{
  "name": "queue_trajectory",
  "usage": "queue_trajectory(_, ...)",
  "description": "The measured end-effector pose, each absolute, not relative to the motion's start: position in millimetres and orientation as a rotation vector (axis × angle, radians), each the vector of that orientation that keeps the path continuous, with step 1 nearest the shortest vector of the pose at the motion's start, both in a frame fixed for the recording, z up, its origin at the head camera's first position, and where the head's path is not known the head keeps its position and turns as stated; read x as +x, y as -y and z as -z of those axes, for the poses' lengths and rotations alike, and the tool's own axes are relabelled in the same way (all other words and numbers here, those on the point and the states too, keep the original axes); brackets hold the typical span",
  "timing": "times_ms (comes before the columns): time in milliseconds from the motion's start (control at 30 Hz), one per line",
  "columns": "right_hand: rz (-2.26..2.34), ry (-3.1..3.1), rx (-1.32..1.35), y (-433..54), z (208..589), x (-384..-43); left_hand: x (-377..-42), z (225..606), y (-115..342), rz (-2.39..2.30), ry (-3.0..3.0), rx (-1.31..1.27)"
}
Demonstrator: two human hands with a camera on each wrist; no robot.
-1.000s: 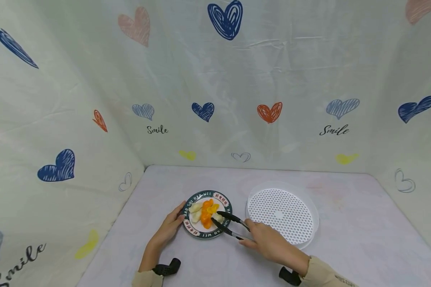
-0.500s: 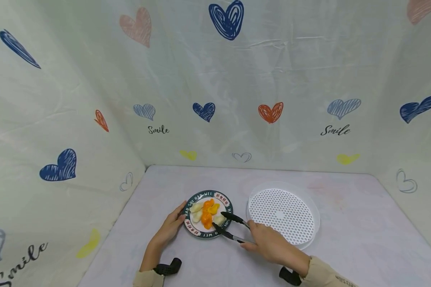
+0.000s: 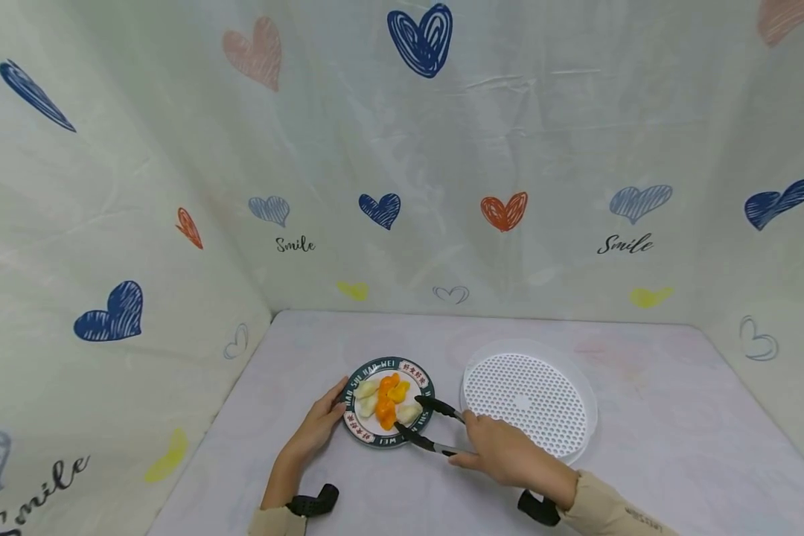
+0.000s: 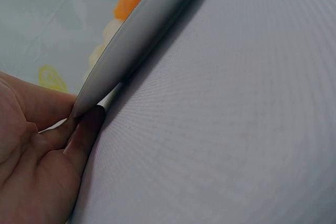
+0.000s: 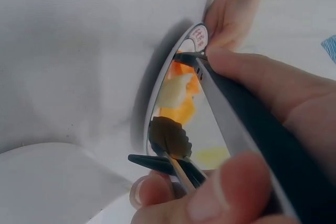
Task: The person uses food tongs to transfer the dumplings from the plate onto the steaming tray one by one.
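Operator: State the position of the plate [image 3: 359, 429] and its surroundings

Technician: It rests on the white table [image 3: 402, 499], left of a white perforated tray [image 3: 549, 391]. Plate and tray are near each other but apart. A patterned curtain [image 3: 563, 134] with printed hearts stands behind the table

Operator: List the load on the plate

Technician: Orange pieces [image 3: 385, 412] lie around the centre, and a yellow piece [image 3: 398, 392] sits against them at upper right. Two pale pieces [image 3: 367, 406] lie on the left side, and a third pale piece [image 3: 409, 414] on the right

Operator: Specify the left grip

Technician: The left hand [image 3: 319, 418] pinches the plate at its left edge. The left wrist view shows one fingertip beneath the rim

Operator: Specify the right grip

Technician: The right hand [image 3: 505, 450] grips the tongs [image 3: 441, 408]. Their arms are spread and their black tips stand well separated over the plate's right side, with the third pale piece between them. Whether either tip touches that piece, I cannot tell
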State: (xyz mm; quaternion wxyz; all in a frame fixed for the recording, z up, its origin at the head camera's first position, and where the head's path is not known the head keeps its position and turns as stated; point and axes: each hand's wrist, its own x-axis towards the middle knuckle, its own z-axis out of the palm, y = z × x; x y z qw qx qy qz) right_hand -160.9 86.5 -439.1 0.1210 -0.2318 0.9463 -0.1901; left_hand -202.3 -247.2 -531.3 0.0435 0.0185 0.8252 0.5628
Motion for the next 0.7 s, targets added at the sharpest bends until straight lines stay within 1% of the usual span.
queue_trajectory(333,0.431,-2.888,-0.802,-83.0,448.3,-154.7,-200.8,533.8,247.5,-1.746,-2.500,0.035)
queue_trajectory(700,0.592,-2.879,-0.806,-89.5,453.9,-154.8,-200.0,529.4,246.3,-1.737,-2.507,0.039)
